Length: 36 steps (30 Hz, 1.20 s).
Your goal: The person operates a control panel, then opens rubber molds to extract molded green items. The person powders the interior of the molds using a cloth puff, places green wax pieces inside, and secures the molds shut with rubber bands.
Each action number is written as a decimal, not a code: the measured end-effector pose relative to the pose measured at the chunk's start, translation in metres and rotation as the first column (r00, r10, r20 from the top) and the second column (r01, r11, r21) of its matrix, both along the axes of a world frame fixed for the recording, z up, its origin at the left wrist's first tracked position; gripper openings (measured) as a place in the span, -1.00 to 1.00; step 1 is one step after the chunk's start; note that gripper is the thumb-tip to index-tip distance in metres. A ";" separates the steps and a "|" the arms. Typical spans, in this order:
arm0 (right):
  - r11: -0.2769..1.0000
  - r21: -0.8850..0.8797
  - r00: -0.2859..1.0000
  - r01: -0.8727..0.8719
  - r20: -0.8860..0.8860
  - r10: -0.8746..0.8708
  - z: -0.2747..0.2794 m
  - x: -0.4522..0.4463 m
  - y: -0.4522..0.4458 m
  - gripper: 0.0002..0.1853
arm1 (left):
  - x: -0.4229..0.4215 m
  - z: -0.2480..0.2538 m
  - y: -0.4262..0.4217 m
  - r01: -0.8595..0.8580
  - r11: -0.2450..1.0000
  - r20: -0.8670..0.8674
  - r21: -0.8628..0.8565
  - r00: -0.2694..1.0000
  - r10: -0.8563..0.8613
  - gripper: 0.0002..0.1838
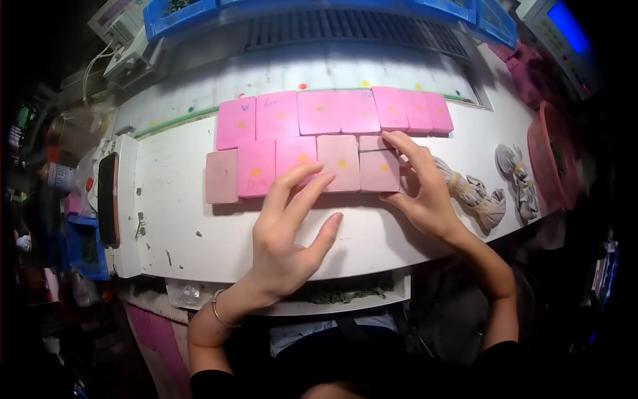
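Observation:
Two rows of pink blocks or lidded boxes, most marked with a yellow dot, lie on the white worktop. My right hand (425, 193) spans the pale pink block (373, 174) at the right end of the front row, fingers at its far edge and thumb at its near edge. A thin dark strip (375, 150) crosses that block near its top; its kind is unclear. My left hand (286, 233) is open, fingers apart, its fingertips over the bright pink block (292, 150) and near another pale block (339, 159). Whether those fingertips touch is unclear.
Tied grey cloth bundles (490, 207) and a pink basin (555, 153) are on the right. A phone (108, 199) lies at the left edge. Blue bins (179, 23) stand at the back. Below the front edge, a drawer (399, 287) holds green leaves.

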State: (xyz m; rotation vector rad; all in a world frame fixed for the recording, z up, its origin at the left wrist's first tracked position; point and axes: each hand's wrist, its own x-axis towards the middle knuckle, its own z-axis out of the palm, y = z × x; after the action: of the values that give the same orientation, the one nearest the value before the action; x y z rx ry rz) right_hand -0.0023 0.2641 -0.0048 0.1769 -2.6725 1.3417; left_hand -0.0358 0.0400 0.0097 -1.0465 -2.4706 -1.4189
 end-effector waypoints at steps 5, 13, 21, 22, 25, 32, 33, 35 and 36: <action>0.997 0.032 0.986 -0.065 -0.154 0.069 0.024 0.022 -0.004 -0.22 | 0.015 -0.008 0.015 0.003 0.900 0.517 0.437 0.817 -0.254 -0.46; 0.968 0.019 0.961 -0.251 -0.115 0.251 0.046 0.036 -0.031 -0.37 | 0.025 -0.013 0.014 -0.037 0.807 0.785 0.590 0.259 -0.562 -0.15; 0.850 0.526 0.748 0.025 -0.574 0.333 0.023 0.031 -0.051 -0.57 | 0.036 -0.004 0.006 -0.089 0.879 0.827 0.468 0.394 -0.401 -0.27; 0.842 0.534 0.700 0.069 -0.628 0.341 0.017 0.028 -0.053 -0.55 | 0.037 -0.006 0.006 -0.089 0.879 0.827 0.468 0.394 -0.401 -0.27; 0.809 0.575 0.688 0.120 -0.636 0.350 0.014 0.026 -0.056 -0.58 | 0.038 -0.013 0.004 -0.052 0.892 0.793 0.450 0.482 -0.372 -0.35; 0.973 0.222 0.900 -0.062 -0.409 0.151 0.024 0.027 -0.051 -0.74 | 0.042 -0.013 0.009 -0.075 0.890 0.778 0.450 0.523 -0.350 -0.38; 0.973 0.218 0.899 -0.070 -0.408 0.156 0.033 0.029 -0.051 -0.74 | 0.042 -0.012 0.009 -0.099 0.885 0.762 0.455 0.558 -0.329 -0.37; 0.956 -0.272 0.991 -0.109 0.044 0.125 0.045 0.032 -0.049 -0.81 | 0.035 -0.013 0.002 -0.054 0.884 0.776 0.464 0.506 -0.377 -0.35; 0.936 -0.314 0.979 -0.158 0.071 0.189 0.045 0.032 -0.043 -0.89 | 0.033 -0.014 -0.003 -0.007 0.878 0.787 0.479 0.446 -0.426 -0.33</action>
State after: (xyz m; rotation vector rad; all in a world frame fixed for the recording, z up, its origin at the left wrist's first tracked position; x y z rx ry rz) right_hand 0.0294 0.2214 0.0401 0.3238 -2.5292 1.8462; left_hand -0.0026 0.0374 -0.0042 -0.5697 -2.2977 -3.0659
